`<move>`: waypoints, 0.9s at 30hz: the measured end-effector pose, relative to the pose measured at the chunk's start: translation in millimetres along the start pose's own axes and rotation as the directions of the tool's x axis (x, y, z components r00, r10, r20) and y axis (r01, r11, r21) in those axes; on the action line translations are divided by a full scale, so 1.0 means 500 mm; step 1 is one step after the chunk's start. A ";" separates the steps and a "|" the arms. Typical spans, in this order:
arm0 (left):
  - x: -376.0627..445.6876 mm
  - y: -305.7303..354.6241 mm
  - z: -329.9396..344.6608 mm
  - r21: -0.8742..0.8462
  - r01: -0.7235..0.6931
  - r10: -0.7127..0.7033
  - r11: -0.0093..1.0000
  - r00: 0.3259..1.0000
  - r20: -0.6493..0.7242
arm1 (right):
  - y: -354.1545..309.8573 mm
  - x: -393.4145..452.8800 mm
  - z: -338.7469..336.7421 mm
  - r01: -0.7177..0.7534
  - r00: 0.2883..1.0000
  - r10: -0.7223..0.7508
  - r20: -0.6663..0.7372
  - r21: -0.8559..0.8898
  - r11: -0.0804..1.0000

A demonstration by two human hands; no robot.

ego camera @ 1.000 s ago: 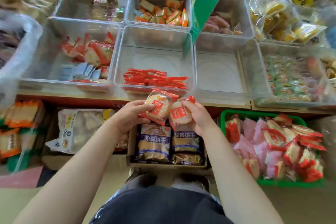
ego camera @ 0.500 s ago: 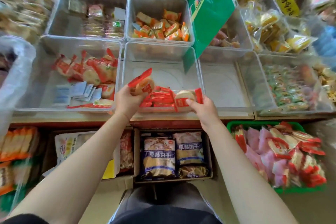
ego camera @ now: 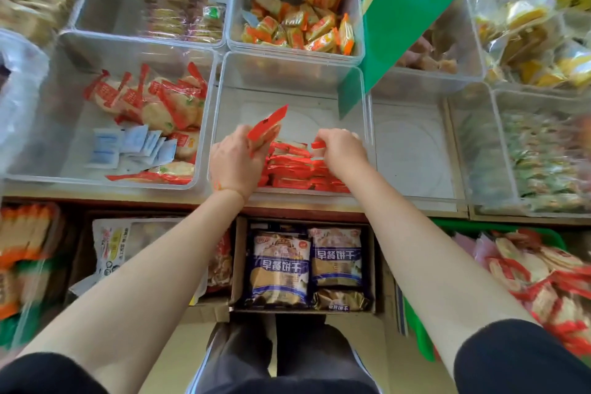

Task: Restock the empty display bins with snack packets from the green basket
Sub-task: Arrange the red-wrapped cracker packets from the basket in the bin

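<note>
The middle bin (ego camera: 224, 125) is bare behind its red packets (ego camera: 297, 166); a green sign (ego camera: 412, 6) overhangs its right corner.

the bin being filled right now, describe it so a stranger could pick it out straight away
Start at the green sign leaning over the shelf of clear bins. The bin sits just left of its lower corner, in the front row, with both hands reaching in: left hand, right hand. Unlike the neighbours, it holds only a neat row of red packets along its front wall, the rest bare.
</note>
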State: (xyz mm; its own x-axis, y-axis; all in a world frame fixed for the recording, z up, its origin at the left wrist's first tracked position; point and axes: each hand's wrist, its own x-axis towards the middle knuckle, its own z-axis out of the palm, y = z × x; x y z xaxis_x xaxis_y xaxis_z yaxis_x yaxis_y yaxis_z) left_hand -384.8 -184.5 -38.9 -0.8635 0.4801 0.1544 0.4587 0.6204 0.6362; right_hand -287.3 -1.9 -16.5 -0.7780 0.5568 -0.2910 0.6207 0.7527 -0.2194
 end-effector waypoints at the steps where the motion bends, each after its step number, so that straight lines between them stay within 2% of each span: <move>1: 0.000 0.002 0.002 0.011 -0.014 0.014 1.000 1.000 0.010 | -0.008 0.002 0.004 -0.010 0.998 0.011 0.061 -0.017 1.000; 4: -0.002 0.000 0.011 0.071 -0.065 0.064 0.995 0.998 0.019 | -0.022 0.014 0.009 -0.023 0.949 0.045 0.313 -0.075 0.997; 6: -0.006 0.000 0.014 0.098 -0.072 0.072 0.993 0.997 0.003 | -0.023 0.021 0.000 -0.032 0.922 0.053 0.383 -0.063 0.998; 7: -0.007 0.000 0.015 0.113 -0.082 0.083 0.990 0.997 -0.004 | -0.023 0.023 -0.008 -0.047 0.932 0.054 0.358 -0.028 0.998; 9: -0.006 0.001 0.017 0.153 -0.106 0.107 0.982 0.994 0.004 | -0.026 0.028 -0.027 -0.034 0.983 0.011 0.184 0.119 0.992; 11: -0.005 -0.001 0.020 0.178 -0.122 0.119 0.976 0.993 0.026 | -0.041 0.023 -0.049 0.130 0.991 -0.136 0.002 0.269 0.954; 12: -0.005 -0.001 0.021 0.183 -0.129 0.125 0.975 0.992 0.033 | -0.053 0.022 -0.057 0.229 0.973 -0.229 -0.033 0.276 0.934; 14: -0.006 -0.002 0.023 0.183 -0.150 0.146 0.972 0.989 0.037 | -0.083 0.025 -0.065 0.362 0.929 -0.369 0.013 0.163 0.918; 17: -0.008 -0.005 0.027 0.156 -0.147 0.145 0.977 0.989 0.024 | -0.111 0.043 -0.061 0.464 0.886 -0.464 -0.013 0.028 0.885; 19: -0.007 -0.004 0.027 0.160 -0.097 0.090 0.982 0.995 0.045 | -0.102 0.052 -0.066 0.414 0.909 -0.404 -0.103 0.114 0.903; 21: -0.007 -0.001 0.027 0.196 -0.062 0.049 0.979 0.996 0.071 | -0.072 0.059 -0.073 0.306 0.943 -0.271 -0.195 0.179 0.935; 23: -0.007 0.004 0.024 0.216 -0.041 0.020 0.975 0.995 0.100 | -0.030 0.067 -0.070 0.218 0.946 -0.194 -0.261 0.065 0.974; 25: -0.007 0.008 0.022 0.225 -0.017 -0.010 0.974 0.993 0.118 | 0.000 0.068 -0.057 0.168 0.960 -0.194 -0.202 -0.139 0.976; 27: -0.007 0.010 0.020 0.226 0.002 -0.031 0.974 0.991 0.128 | 0.009 0.062 -0.034 0.141 0.990 -0.140 0.017 -0.213 0.967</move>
State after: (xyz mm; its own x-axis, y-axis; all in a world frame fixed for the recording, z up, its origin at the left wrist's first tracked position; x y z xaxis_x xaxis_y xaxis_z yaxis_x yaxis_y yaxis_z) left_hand -377.4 -176.8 -43.6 -0.8434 0.5360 0.0362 0.4930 0.7454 0.4487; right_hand -310.5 24.7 -10.6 -0.8557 0.4394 -0.2732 0.4700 0.8810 -0.0550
